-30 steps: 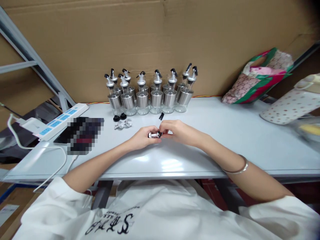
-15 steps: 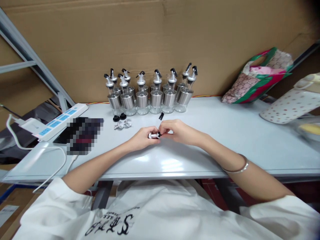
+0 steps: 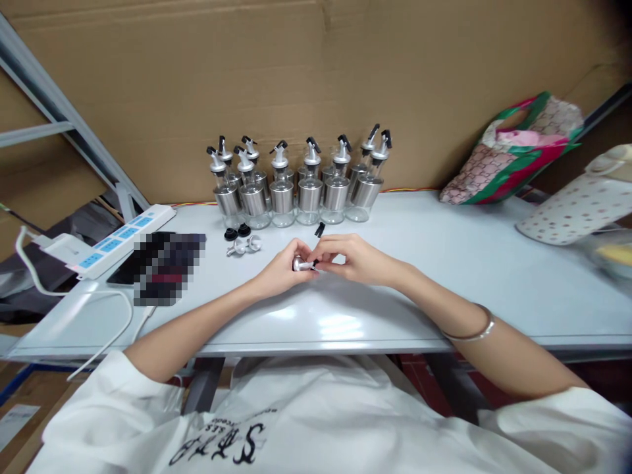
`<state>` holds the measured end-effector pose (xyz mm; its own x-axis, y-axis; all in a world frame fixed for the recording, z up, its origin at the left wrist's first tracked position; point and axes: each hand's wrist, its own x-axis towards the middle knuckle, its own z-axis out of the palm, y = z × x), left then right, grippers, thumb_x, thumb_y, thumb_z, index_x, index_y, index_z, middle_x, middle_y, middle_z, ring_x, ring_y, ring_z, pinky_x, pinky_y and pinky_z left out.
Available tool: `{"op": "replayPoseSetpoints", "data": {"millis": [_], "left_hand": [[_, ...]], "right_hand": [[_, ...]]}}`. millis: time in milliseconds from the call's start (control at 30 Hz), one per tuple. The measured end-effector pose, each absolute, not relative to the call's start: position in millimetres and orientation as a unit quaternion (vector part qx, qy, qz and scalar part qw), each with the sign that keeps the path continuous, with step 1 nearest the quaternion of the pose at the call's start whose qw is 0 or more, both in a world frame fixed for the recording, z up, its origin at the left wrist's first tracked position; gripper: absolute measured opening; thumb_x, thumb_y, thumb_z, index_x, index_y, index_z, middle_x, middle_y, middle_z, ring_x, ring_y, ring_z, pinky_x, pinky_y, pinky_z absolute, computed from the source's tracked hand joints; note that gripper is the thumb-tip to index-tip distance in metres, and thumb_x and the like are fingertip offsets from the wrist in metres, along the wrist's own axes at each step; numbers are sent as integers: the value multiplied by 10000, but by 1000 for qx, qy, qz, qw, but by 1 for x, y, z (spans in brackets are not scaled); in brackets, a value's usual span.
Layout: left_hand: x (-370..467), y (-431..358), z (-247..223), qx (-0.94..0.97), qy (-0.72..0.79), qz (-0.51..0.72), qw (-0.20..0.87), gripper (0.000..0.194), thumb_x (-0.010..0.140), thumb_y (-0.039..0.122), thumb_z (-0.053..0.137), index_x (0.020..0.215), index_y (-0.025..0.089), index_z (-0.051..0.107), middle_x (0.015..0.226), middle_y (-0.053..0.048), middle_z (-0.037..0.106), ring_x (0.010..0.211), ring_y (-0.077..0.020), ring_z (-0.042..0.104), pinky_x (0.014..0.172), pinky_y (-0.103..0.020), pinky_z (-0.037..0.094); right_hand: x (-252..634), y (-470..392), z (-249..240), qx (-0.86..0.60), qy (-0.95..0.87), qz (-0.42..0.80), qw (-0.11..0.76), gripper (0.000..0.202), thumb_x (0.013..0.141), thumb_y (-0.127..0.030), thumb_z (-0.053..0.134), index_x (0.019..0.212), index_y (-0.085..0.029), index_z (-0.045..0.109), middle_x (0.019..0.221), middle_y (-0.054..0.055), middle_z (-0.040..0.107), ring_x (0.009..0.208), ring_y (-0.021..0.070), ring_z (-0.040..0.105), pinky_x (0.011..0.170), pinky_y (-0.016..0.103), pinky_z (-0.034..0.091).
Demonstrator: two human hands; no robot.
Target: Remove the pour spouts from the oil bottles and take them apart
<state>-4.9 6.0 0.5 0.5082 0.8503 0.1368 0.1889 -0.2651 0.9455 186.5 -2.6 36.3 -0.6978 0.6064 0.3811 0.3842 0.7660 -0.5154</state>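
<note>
Near the middle of the table, my left hand (image 3: pixel 285 271) is closed around a silver pourer top (image 3: pixel 299 264). My right hand (image 3: pixel 345 257) meets it from the right, its fingers pinching a small black piece (image 3: pixel 315 263) at the spout end. Another black piece (image 3: pixel 320 229) lies just beyond my fingers. To the left on the table are silver pourer tops (image 3: pixel 245 245) and black stoppers (image 3: pixel 237 231). Behind them stand several glass and steel bottles (image 3: pixel 309 195), many with silver and black spouts.
A power strip (image 3: pixel 123 238) and dark, partly pixelated devices (image 3: pixel 168 270) with a white cable (image 3: pixel 116 339) lie at the left. At the right are a patterned bag (image 3: pixel 508 155) and a spotted white container (image 3: pixel 567 207). Cardboard (image 3: pixel 296 72) stands behind the table.
My left fingers have shifted around the pourer top, and more of its round silver base shows. My right fingers have moved slightly at the spout end.
</note>
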Motion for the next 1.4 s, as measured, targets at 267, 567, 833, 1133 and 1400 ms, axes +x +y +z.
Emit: {"op": "replayPoseSetpoints", "data": {"millis": [267, 567, 833, 1133, 1400], "left_hand": [[1, -3, 13, 496, 327, 322, 737, 174, 660, 207, 594, 746, 177, 446, 648, 38, 554, 585, -107, 551, 649, -257, 399], [4, 1, 2, 475, 336, 367, 726, 240, 704, 179, 620, 905, 168, 489, 640, 49, 570, 560, -84, 558, 602, -226, 400], [5, 8, 1, 437, 374, 455, 680, 232, 745, 142, 550, 944, 180, 435, 657, 53, 561, 567, -84, 558, 589, -220, 413], [4, 10, 2, 456, 361, 449, 678, 154, 779, 164, 501, 915, 181, 429, 645, 42, 550, 536, -83, 539, 565, -216, 401], [3, 10, 0, 475, 356, 430, 680, 116, 777, 222, 547, 860, 174, 482, 631, 37, 544, 537, -78, 527, 556, -205, 404]], "right_hand": [[187, 1, 39, -328, -791, 406, 319, 228, 825, -357, 583, 866, -142, 650, 695, 28, 656, 613, 125, 591, 600, 250, 459], [184, 6, 31, -372, -778, 377, 337, 204, 817, -337, 556, 838, -141, 611, 624, 0, 597, 575, 121, 567, 569, 244, 436], [163, -26, 35, -253, -888, 105, 370, 217, 939, -186, 351, 899, -181, 564, 840, 56, 636, 746, 142, 566, 678, 257, 442], [106, -67, 12, 10, -987, -71, 142, 305, 955, -363, 368, 857, -171, 583, 792, 33, 576, 644, 153, 473, 539, 293, 314], [125, -52, 21, -150, -971, 153, 105, 267, 932, -360, 458, 812, -154, 578, 738, 31, 617, 621, 132, 513, 592, 252, 378]]}}
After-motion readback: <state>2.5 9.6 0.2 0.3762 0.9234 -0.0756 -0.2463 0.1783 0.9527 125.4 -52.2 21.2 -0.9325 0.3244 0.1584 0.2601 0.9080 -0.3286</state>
